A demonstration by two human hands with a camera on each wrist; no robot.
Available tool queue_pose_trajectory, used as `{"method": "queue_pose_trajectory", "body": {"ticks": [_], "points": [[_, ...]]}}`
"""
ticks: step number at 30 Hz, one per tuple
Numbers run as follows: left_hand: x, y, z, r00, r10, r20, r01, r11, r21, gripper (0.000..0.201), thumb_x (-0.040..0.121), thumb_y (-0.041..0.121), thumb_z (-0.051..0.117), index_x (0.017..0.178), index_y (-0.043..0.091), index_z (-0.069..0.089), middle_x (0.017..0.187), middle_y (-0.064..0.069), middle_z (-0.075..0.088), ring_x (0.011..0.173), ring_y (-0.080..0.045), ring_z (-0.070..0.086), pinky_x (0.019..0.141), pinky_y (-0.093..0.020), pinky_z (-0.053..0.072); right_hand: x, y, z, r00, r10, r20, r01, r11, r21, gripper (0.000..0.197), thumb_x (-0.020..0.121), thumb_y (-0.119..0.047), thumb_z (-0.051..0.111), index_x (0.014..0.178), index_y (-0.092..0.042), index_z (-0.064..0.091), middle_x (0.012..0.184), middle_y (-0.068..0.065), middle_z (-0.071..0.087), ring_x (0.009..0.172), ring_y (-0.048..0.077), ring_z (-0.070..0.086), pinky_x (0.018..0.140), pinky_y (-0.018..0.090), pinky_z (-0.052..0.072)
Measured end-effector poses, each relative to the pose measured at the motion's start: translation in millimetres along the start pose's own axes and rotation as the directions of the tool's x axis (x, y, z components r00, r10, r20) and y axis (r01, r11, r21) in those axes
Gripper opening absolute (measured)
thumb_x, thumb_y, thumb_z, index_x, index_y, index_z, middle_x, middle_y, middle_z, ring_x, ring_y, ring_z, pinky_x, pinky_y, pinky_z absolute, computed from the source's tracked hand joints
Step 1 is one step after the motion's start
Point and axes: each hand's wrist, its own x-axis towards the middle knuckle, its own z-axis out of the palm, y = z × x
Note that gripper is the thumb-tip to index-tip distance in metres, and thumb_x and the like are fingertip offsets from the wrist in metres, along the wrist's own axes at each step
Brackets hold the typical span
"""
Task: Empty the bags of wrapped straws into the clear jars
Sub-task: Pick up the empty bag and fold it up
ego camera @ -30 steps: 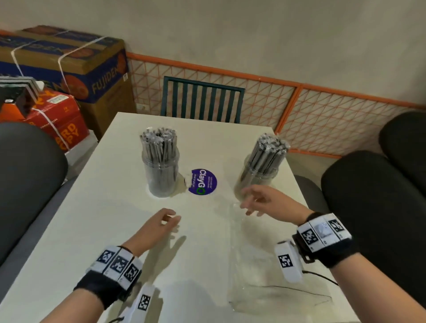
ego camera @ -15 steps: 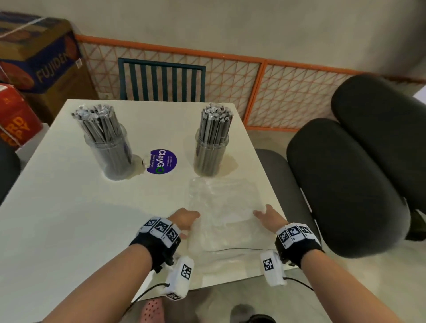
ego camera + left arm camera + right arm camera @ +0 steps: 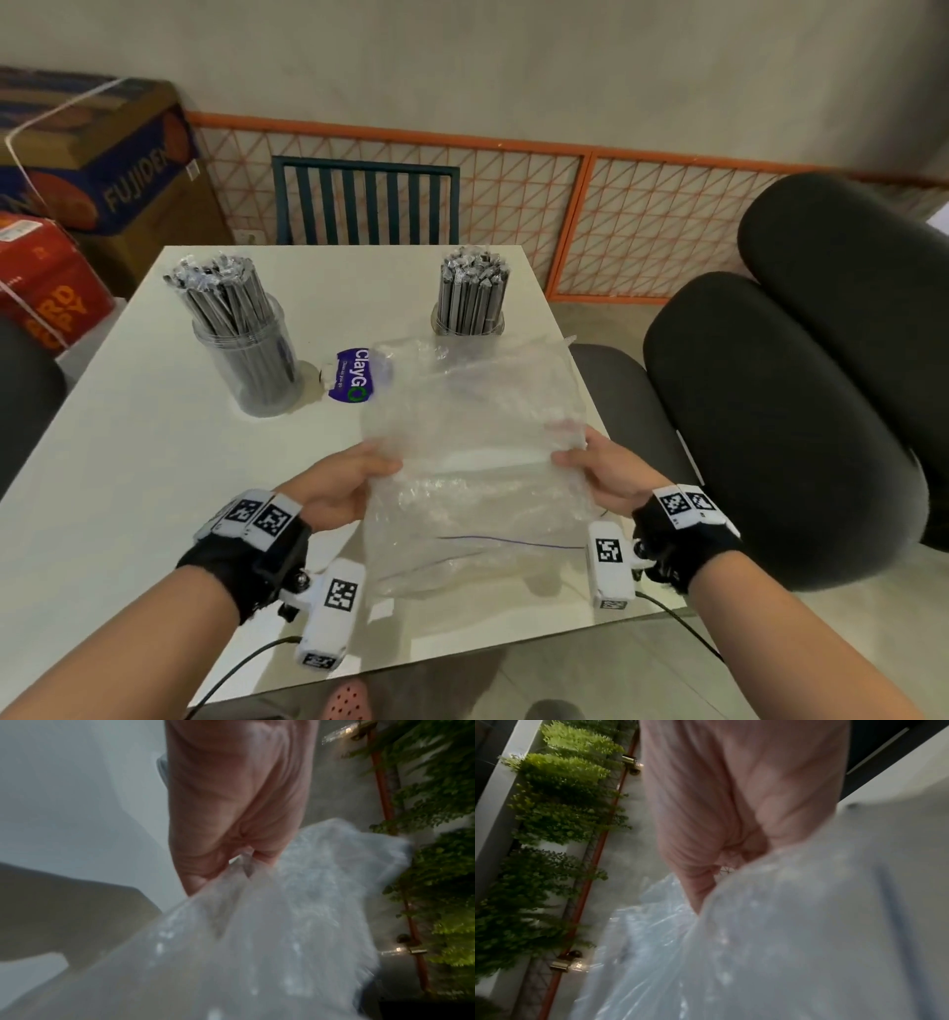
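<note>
An empty clear plastic bag (image 3: 477, 462) is held up above the white table (image 3: 128, 488) between both hands. My left hand (image 3: 354, 478) pinches its left edge, and my right hand (image 3: 590, 462) pinches its right edge. Both wrist views show curled fingers gripping the crinkled bag (image 3: 270, 923) (image 3: 795, 923). Two clear jars stand at the far side of the table, both packed with upright grey wrapped straws: the left jar (image 3: 246, 354) and the right jar (image 3: 470, 303), whose lower part is hidden behind the bag.
A purple round ClayGo sticker (image 3: 352, 383) lies between the jars. A dark green chair (image 3: 364, 203) stands beyond the table. Cardboard boxes (image 3: 97, 154) are stacked at the far left, black cushions (image 3: 780, 411) sit to the right, and an orange mesh fence (image 3: 590, 205) lines the wall.
Both hands moved back from the jars to the flat bag near the table's front edge, took hold of its two sides and lifted it off the table.
</note>
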Motion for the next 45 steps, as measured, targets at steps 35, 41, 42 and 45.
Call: {"method": "queue_pose_trajectory", "body": {"ticks": [35, 41, 42, 45], "points": [[-39.8, 8.1, 69.5, 0.968, 0.228, 0.103, -0.237, 0.968, 0.086, 0.032, 0.088, 0.007, 0.054, 0.12, 0.009, 0.058, 0.109, -0.011, 0.071, 0.097, -0.024, 0.069, 0.08, -0.035, 0.056, -44.3, -31.1, 85.3, 0.985, 0.05, 0.165, -0.026, 0.989, -0.146, 0.052, 0.082, -0.024, 0.068, 0.128, -0.008, 0.052, 0.122, 0.009, 0.066, 0.108, 0.023, 0.065, 0.098, 0.044, 0.049], [-41.9, 11.9, 65.8, 0.97, 0.189, 0.153, -0.189, 0.982, -0.015, 0.031, 0.086, 0.004, 0.054, 0.116, 0.005, 0.062, 0.107, -0.013, 0.072, 0.094, -0.025, 0.07, 0.078, -0.033, 0.058, -46.1, -33.6, 80.9, 0.956, -0.033, 0.293, 0.018, 0.998, 0.054, 0.059, 0.079, -0.007, 0.063, 0.134, 0.0, 0.046, 0.134, 0.019, 0.055, 0.123, 0.034, 0.053, 0.106, 0.045, 0.043], [-43.1, 14.3, 65.9, 0.969, 0.187, 0.163, -0.188, 0.982, -0.008, 0.027, 0.086, 0.0, 0.053, 0.111, 0.005, 0.064, 0.102, -0.011, 0.073, 0.089, -0.023, 0.071, 0.075, -0.031, 0.058, -46.2, -35.6, 81.9, 0.957, -0.075, 0.28, 0.068, 0.997, 0.036, 0.05, 0.085, -0.005, 0.057, 0.134, -0.005, 0.048, 0.126, 0.014, 0.061, 0.116, 0.029, 0.059, 0.098, 0.039, 0.05], [-46.4, 18.7, 65.0, 0.956, 0.174, 0.235, -0.171, 0.985, -0.031, 0.027, 0.082, 0.004, 0.056, 0.105, 0.008, 0.07, 0.109, -0.013, 0.07, 0.097, -0.024, 0.068, 0.084, -0.036, 0.056, -48.2, -41.3, 84.7, 0.961, -0.173, 0.217, 0.171, 0.985, 0.029, 0.044, 0.09, 0.013, 0.044, 0.121, -0.016, 0.056, 0.095, 0.0, 0.073, 0.085, 0.014, 0.07, 0.073, 0.026, 0.058]]}}
